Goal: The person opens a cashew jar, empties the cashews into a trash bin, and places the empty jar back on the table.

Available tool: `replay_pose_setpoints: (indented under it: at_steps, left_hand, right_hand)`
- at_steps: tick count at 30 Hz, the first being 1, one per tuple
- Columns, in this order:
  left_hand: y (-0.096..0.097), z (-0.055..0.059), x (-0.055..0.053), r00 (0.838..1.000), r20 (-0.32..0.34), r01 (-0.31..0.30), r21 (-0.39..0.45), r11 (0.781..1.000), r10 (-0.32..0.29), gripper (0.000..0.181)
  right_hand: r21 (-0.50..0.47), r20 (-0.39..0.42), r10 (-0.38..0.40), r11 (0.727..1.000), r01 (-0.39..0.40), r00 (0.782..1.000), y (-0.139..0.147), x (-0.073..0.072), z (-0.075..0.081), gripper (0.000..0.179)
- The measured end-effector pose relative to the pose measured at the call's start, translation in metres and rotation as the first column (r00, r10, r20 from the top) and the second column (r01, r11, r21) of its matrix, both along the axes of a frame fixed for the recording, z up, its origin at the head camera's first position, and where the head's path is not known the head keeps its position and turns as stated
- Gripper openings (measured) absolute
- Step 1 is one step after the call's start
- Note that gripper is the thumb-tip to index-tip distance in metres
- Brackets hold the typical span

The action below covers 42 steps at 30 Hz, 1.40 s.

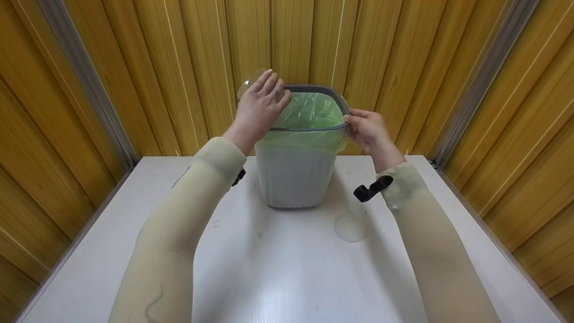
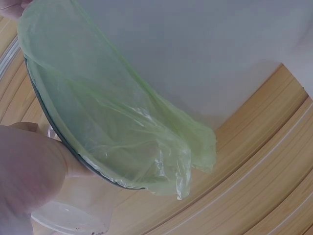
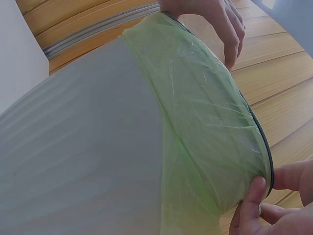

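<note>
A light grey trash bin (image 1: pixel 296 175) stands upright on the white table, a dark grey ring (image 1: pixel 309 88) round its mouth. Its pale green bag (image 1: pixel 309 110) lines the inside and folds down over the outside. At the bin's left rim, my left hand (image 1: pixel 262 103) holds a clear plastic cup (image 2: pixel 73 215), which is mostly covered by the fingers in the head view. My right hand (image 1: pixel 367 130) pinches the rim and bag at the right side, thumb on the near face (image 3: pixel 257 191).
A clear round lid (image 1: pixel 350 228) lies on the white table (image 1: pixel 287 269), in front of the bin and to its right. Yellow wood-look panels (image 1: pixel 291 40) rise behind the table and along both sides. Black straps (image 1: pixel 372 188) sit at the sleeves' cuffs.
</note>
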<state>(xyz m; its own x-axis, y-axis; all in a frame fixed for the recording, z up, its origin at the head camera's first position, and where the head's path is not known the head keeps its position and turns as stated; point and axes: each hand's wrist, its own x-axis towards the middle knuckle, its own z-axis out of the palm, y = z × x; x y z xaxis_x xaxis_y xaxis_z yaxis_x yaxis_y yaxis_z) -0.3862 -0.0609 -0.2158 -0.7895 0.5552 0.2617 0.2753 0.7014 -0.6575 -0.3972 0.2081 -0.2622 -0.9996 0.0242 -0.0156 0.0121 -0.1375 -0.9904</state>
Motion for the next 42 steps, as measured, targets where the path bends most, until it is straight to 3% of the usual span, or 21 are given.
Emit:
replay_pose_setpoints:
  at_steps: [11, 20, 29, 35, 42]
  left_hand:
    - [-0.004, -0.001, 0.001, 1.0, -0.02, 0.014, 0.054, 0.998, -0.013, 0.071]
    - [-0.008, -0.002, 0.001, 0.999, -0.028, -0.011, 0.163, 0.987, 0.015, 0.079]
    - [-0.013, -0.006, -0.001, 0.997, -0.077, -0.01, 0.278, 0.961, 0.032, 0.08]
    - [-0.017, -0.01, -0.002, 0.993, -0.12, 0.022, 0.36, 0.933, 0.023, 0.073]
    - [-0.022, -0.013, -0.001, 0.993, -0.102, 0.0, 0.448, 0.894, 0.051, 0.077]
  right_hand:
    - [0.015, 0.02, -0.006, 1.0, 0.006, 1.0, -0.001, -0.001, 0.001, 0.052]
    - [0.009, 0.012, -0.011, 1.0, 0.011, 1.0, -0.001, -0.001, 0.001, 0.052]
    - [-0.006, -0.03, -0.001, 1.0, 0.0, 1.0, 0.0, -0.003, -0.001, 0.052]
    - [-0.005, -0.033, -0.001, 1.0, 0.001, 0.999, 0.001, -0.003, -0.002, 0.053]
    - [-0.021, -0.018, -0.003, 1.0, 0.003, 1.0, 0.002, -0.002, -0.002, 0.05]
